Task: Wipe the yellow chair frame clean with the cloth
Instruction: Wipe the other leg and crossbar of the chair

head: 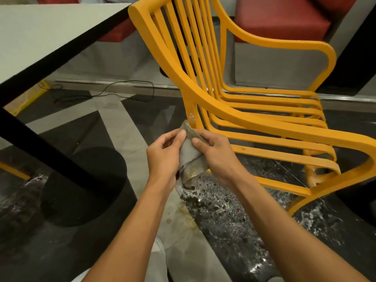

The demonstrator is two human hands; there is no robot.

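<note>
Both hands meet low in front of the body with the cloth between them. The left hand (163,154) pinches the grey cloth (190,157) near its top corner between thumb and curled fingers, and the right hand (218,157) grips the other side, thumb laid across the fabric. The cloth is bunched, and its brown-stained lower edge hangs below the palms. Its top corner sits just beside the rear leg of the yellow chair (240,117), where the paint shows a pale scuffed patch; whether they touch I cannot tell. The chair stands to the right on a floor (223,210) of dark marbled and pale stone, its slatted back rising and its armrests curving forward. To the left is a white-topped bench (40,37) with a black edge and a round black base (87,186). Beyond it a thin black cable (153,91) lies on the floor, and red cushioned seats (280,17) stand behind the chair.
</note>
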